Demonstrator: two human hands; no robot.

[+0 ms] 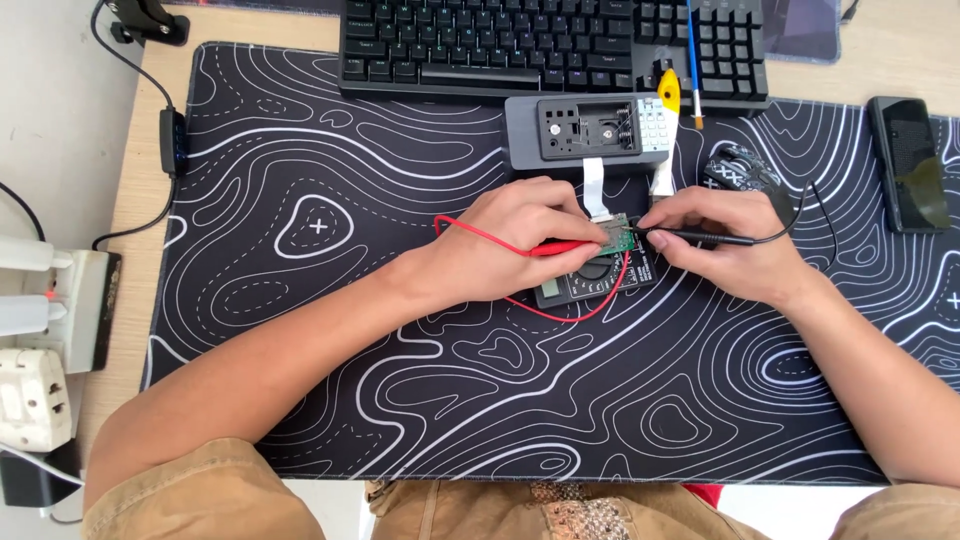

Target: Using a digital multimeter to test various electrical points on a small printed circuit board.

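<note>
My left hand (515, 240) grips a red test probe (560, 248), its tip on a small green circuit board (617, 236). My right hand (725, 245) pinches a black test probe (700, 236), whose tip touches the same board from the right. Beneath the board lies a dark multimeter (595, 282), partly hidden by both hands. A red lead (470, 230) loops around my left hand. A white ribbon cable (595, 185) runs from the board up to an opened grey device (590, 130) with its insides exposed.
All this rests on a black desk mat with white contour lines (350, 330). A black keyboard (550, 45) sits at the back, a thin paintbrush (692, 60) across it. A black phone (908, 165) lies far right, a mouse (740, 172) by my right hand, and power strips (50, 330) at the left.
</note>
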